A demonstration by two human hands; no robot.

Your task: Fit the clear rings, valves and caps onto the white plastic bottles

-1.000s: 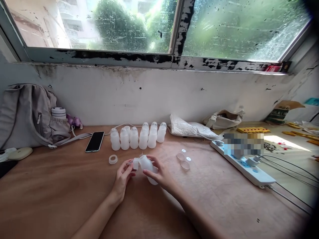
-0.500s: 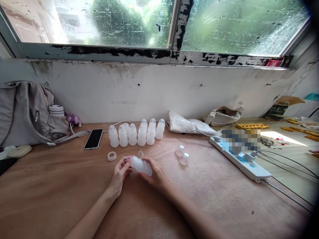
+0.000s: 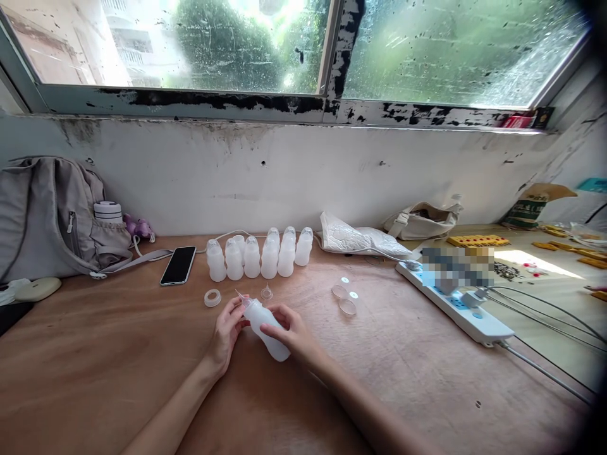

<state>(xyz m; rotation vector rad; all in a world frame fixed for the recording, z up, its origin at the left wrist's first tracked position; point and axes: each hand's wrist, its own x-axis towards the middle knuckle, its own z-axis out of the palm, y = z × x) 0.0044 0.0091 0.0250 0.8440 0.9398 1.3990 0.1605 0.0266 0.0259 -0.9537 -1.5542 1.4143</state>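
A translucent white bottle (image 3: 275, 347) is held just above the table, tilted with its mouth toward the upper left. My right hand (image 3: 298, 333) wraps around its body. At the mouth, my left hand (image 3: 226, 333) pinches a clear pointed nipple (image 3: 243, 298), partly hidden by the fingers. Whether that nipple is seated in the neck I cannot tell. Close beyond the hands, another clear nipple (image 3: 266, 293) rests on the table, with a white collar ring (image 3: 212, 304) to its left. Several similar bottles with clear caps (image 3: 251, 259) stand upright in a group behind.
Two clear caps (image 3: 348, 308) and two small white discs (image 3: 353, 295) lie to the right. A power strip (image 3: 484, 325) with cables is farther right. A phone (image 3: 178, 265) and a grey backpack (image 3: 42, 215) are at left. White padded packaging (image 3: 348, 235) lies by the wall.
The bottle has swung more upright, its base moving down toward me. My right hand has shifted its grip along the body, and the nipple's tip now points up and left.
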